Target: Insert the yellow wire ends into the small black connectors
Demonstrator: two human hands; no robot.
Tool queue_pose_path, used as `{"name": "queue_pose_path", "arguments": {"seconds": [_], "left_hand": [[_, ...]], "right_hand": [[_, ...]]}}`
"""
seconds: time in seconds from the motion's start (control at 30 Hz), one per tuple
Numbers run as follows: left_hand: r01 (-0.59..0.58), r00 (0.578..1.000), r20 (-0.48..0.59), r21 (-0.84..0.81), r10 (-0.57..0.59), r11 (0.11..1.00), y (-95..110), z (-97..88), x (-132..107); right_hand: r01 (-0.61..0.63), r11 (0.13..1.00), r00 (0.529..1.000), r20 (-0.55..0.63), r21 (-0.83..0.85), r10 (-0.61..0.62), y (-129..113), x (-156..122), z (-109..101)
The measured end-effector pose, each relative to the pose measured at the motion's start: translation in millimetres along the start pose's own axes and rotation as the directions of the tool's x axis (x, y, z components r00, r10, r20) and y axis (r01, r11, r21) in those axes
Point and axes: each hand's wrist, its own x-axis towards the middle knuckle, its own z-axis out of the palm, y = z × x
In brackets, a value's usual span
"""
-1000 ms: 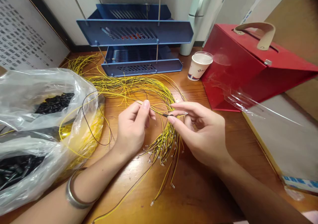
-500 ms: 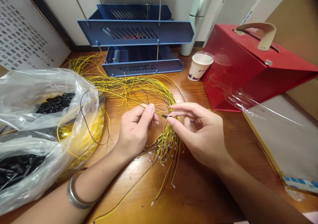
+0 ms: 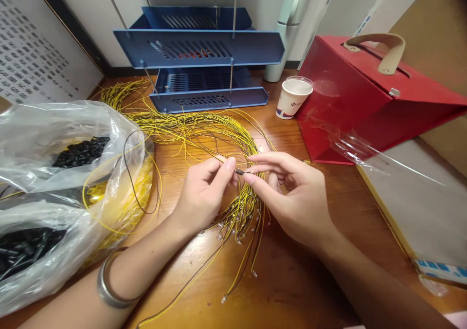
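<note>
Between thumb and fingers, my left hand (image 3: pixel 204 190) pinches a yellow and black wire pair (image 3: pixel 204 149) that runs back toward the left. My right hand (image 3: pixel 295 188) is closed at its fingertips on a short black sleeve (image 3: pixel 240 172) at the end of that wire. The two sets of fingertips are almost touching, with the sleeve bridging them. Underneath lies a large bundle of yellow and black wires (image 3: pixel 233 129), curving from the back left. Its near ends carry small clear tips (image 3: pixel 239 217), fanned out on the wooden table (image 3: pixel 292 280).
At left, clear plastic bags (image 3: pixel 120 119) hold small black pieces (image 3: pixel 82 151) and yellow ones. A blue tray rack (image 3: pixel 204 49) stands behind the wires. Toward the right are a paper cup (image 3: pixel 294 98), a pale green bottle (image 3: pixel 282 42) and a red box (image 3: pixel 339 110) with a handle.
My left hand has slid along the wire to the right, closer to my right fingertips and the black sleeve. My right hand has barely moved.
</note>
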Motion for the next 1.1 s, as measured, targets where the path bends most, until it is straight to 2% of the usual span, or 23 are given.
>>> {"name": "queue_pose_path", "arguments": {"seconds": [0.17,0.53,0.87,1.1], "left_hand": [[-0.004,1.0,-0.031,0.019,0.004,1.0,1.1,-1.0,-0.6],[-0.026,0.999,-0.03,0.018,0.027,0.999,0.2,0.8,-1.2],[-0.041,0.997,-0.056,0.115,0.048,0.993,0.7,-0.9,-0.6],[-0.041,0.997,-0.065,0.082,0.047,0.996,3.3,-0.4,0.0]], "right_hand": [[0.003,1.0,0.999,0.035,-0.014,-0.003,0.0,0.6,0.4],[-0.006,0.998,0.998,0.057,-0.059,0.009,2.6,1.5,0.8],[0.029,0.998,0.999,0.031,-0.055,-0.028,0.9,0.8,2.4],[0.039,0.997,0.999,0.032,-0.067,-0.037,0.2,-0.2,2.0]]}}
